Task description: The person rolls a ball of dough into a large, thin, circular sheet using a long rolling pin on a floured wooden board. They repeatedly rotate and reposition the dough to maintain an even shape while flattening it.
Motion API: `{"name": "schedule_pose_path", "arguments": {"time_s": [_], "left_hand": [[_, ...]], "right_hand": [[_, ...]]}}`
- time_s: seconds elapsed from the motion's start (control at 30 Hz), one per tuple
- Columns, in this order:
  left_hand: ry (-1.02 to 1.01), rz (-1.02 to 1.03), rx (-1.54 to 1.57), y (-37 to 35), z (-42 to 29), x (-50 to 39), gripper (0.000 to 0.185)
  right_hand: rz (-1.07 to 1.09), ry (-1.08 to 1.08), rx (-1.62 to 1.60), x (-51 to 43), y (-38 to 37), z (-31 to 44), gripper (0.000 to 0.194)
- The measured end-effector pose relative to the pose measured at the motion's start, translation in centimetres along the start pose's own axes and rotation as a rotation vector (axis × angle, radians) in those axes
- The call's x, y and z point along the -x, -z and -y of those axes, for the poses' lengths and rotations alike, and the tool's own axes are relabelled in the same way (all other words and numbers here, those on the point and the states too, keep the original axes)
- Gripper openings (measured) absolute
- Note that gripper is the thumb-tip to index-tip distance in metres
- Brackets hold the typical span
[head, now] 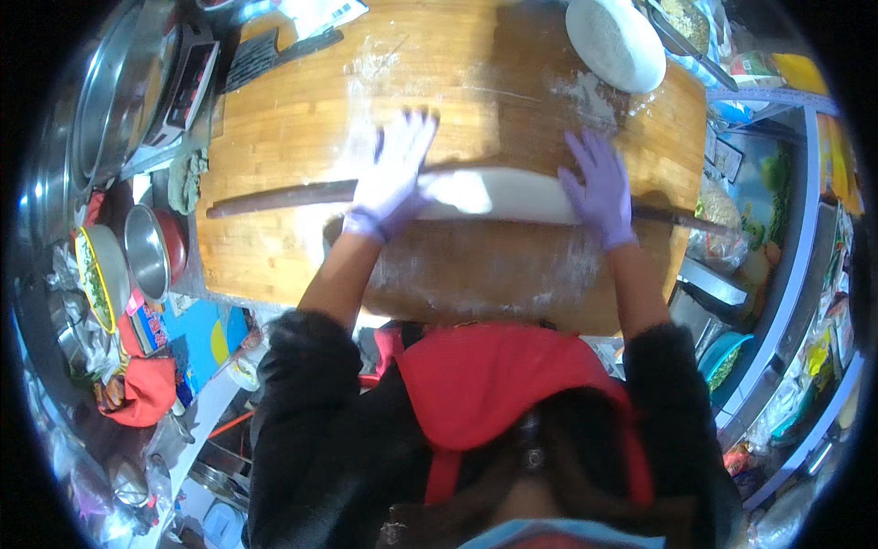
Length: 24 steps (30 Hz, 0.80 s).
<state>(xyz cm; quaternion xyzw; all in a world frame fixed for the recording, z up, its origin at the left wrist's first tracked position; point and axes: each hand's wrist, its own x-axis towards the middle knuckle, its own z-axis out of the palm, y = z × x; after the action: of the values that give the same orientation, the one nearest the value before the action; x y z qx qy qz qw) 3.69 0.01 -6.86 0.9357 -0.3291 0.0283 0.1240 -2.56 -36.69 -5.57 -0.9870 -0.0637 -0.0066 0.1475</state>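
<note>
A long dark wooden rolling pin [281, 197] lies crosswise on a floured wooden board [288, 130]. Pale dough [509, 197] surrounds its middle, apparently wrapped around it, while both tapered ends stick out bare. My left hand [396, 168], in a thin purple glove, rests palm down at the dough's left end, fingers stretched away from me. Strong light washes out part of that glove. At the right end of the dough, my gloved right hand [600, 185] lies flat with its fingers spread. Neither hand is curled around the pin, and slight blur covers both.
A white oval-looking bowl [612, 44] holding flour stands at the board's far right. Far left lies a dark flat-bladed tool [257, 58], near a digital scale [192, 86]. A steel bowl [146, 252] and a yellow-rimmed bowl of chopped greens [99, 278] sit left of the board.
</note>
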Motion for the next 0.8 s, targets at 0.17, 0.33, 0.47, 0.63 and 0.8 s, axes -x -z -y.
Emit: {"name": "schedule_pose_path", "arguments": {"time_s": [0.17,0.33,0.47,0.63,0.8], "left_hand": [[0.292,0.244,0.318,5.0,-7.0,13.9,0.078],[0.417,0.138,0.245,7.4,-4.8,6.6,0.074],[0.467,-0.032,0.035,5.3,0.8,0.8,0.073],[0.392,-0.011,-0.017,2.9,-3.1,7.8,0.074],[0.328,0.090,0.219,4.3,-7.8,13.7,0.060]], "right_hand": [[0.078,-0.042,0.051,13.6,1.4,3.5,0.057],[-0.160,0.055,-0.093,2.9,4.0,3.3,0.050],[0.081,-0.037,-0.059,-7.7,4.1,-0.6,0.048],[0.002,-0.006,0.096,-4.5,3.7,-2.7,0.044],[0.166,-0.143,0.139,1.1,6.5,-2.8,0.039]]}}
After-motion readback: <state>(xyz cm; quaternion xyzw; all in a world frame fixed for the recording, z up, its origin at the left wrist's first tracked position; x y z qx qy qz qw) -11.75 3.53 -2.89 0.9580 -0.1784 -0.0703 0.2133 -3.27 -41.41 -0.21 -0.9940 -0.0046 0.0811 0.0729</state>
